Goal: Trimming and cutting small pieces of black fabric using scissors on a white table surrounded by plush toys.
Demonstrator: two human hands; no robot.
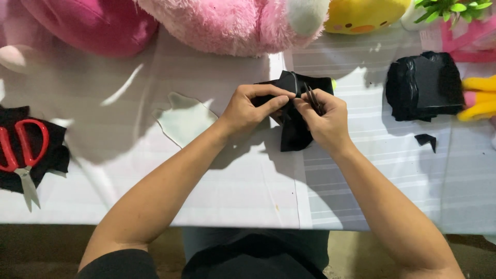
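Black fabric piece [294, 132] sat at table centre, held up just off the white table cover [248, 196] between both hands. Left hand [252, 107] was pinched narrow on the fabric's upper left edge, thumb and fingers closed on the cloth. Right hand [324, 116] gripped the fabric's right side and also held thin dark tweezers [312, 98], tips angled up toward the far edge; can't tell if the tips bit the cloth. Lower end of the fabric hung toward the near side between the wrists.

Just left of the hands: a pale cut-out template shape [183, 120] lay flat on the cover. Right of the hands, well apart: a stack of black fabric pieces [423, 85], with a small black scrap [426, 139] just near of it. Far left: red-handled scissors [20, 152] lay on another black fabric patch [54, 155]. Along the far edge: pink plush toys [217, 23], a yellow plush [364, 15], a green plant [449, 8]. Yellow and pink plush bits [480, 98] at the right edge, touching the stack.
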